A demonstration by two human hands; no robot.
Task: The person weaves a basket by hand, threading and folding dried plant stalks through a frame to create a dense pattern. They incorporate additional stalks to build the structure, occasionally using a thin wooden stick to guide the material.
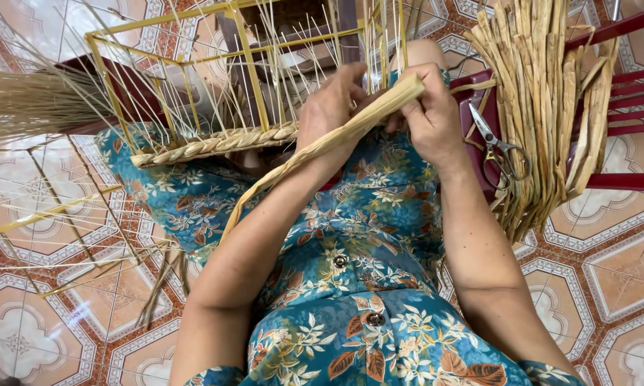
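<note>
Head view: my left hand (330, 107) and right hand (428, 114) both pinch the flat strand (322, 146), which lies across my lap beside the frame (193, 93). If I twist too hard, I judge it may split, or the braid (214, 143) loosen.

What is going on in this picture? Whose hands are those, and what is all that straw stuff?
The camera sits on a person's head and looks down, so you see their own arms and lap. The left hand and the right hand both hold a long pale dried leaf strip. On the lap rests a yellow wire frame with thin sticks poking up and a braided edge woven along the bottom. To the right, a bundle of dried strips hangs over a red chair, with scissors beside it. Below is a patterned tile floor.
</note>
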